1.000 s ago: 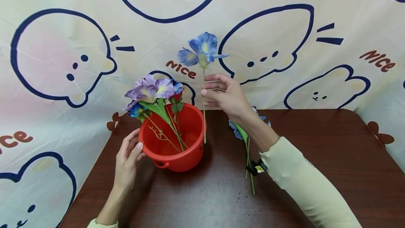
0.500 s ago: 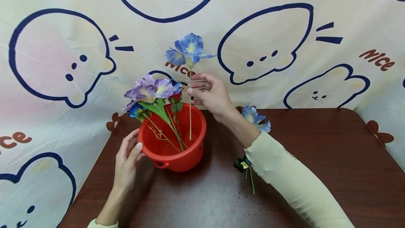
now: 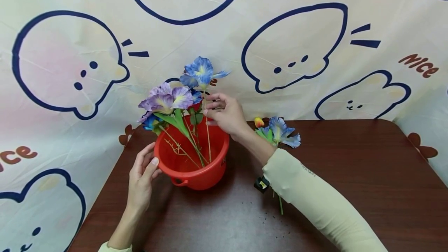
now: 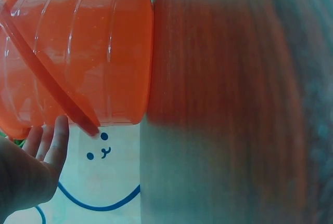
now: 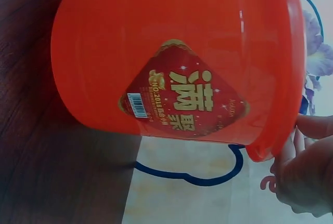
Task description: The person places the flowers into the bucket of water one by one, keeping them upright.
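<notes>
In the head view, a blue artificial iris (image 3: 201, 72) stands nearly upright, its lower stem inside the red bucket (image 3: 190, 174). My right hand (image 3: 227, 115) pinches that stem between thumb and fingers, just under the bloom. At the bucket's left rim rests my left hand (image 3: 140, 178), its thumb at the rim. The left wrist view has the fingers (image 4: 58, 143) of that hand fairly straight against the bucket's side. Leaning left in the bucket are a purple iris (image 3: 162, 100), darker blue blooms and a red flower (image 3: 196, 106), partly hidden.
More blue irises (image 3: 281, 131) and a red-yellow bud (image 3: 259, 122) lie on the brown table (image 3: 353, 174) to the right, partly behind the right sleeve (image 3: 315, 193). Dark crumbs (image 3: 274, 223) are scattered near the front. A cartoon-printed cloth (image 3: 297, 42) hangs behind the table.
My right hand has moved left, then down, bringing the blue iris from beside the bucket to inside it. The left hand and the bucket have stayed in place.
</notes>
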A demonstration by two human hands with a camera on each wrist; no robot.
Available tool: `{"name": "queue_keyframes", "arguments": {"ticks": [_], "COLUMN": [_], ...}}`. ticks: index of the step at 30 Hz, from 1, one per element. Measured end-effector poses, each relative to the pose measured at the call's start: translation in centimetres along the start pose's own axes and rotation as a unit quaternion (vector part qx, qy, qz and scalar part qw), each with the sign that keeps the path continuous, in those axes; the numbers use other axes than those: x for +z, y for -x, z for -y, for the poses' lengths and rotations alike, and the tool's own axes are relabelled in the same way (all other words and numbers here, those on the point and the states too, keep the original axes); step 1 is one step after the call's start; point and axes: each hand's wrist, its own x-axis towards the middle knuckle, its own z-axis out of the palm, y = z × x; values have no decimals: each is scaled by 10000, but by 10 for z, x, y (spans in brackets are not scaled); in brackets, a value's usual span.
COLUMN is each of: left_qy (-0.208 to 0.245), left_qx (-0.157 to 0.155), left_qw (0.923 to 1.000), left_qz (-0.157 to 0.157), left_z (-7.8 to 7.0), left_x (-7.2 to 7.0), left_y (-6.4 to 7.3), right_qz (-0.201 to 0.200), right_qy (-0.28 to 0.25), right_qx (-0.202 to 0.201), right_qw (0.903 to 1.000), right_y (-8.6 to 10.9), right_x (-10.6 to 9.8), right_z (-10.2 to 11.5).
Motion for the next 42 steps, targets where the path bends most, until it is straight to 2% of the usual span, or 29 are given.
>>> {"name": "queue_keyframes", "arguments": {"ticks": [14, 18, 27, 33, 42], "left_qy": [70, 79, 145, 117, 128], "left_qx": [3, -9, 24, -38, -58], "left_qw": [10000, 10000, 9999, 9999, 9999], "left_qz": [19, 40, 71, 56, 87], "left_z": [0, -1, -1, -2, -2], "left_x": [0, 0, -1, 0, 0], "left_y": [0, 0, 0, 0, -1], "right_qz": [339, 431, 564, 658, 424], "right_qy": [948, 1083, 913, 1253, 1845], "right_qx": [-387, -353, -63, -80, -110], "right_qw": [9942, 9926, 9942, 9899, 9819], "right_y": [-2, 0, 0, 1, 2], "right_x": [12, 17, 27, 33, 41], "right_z": [-7, -6, -4, -5, -6]}}
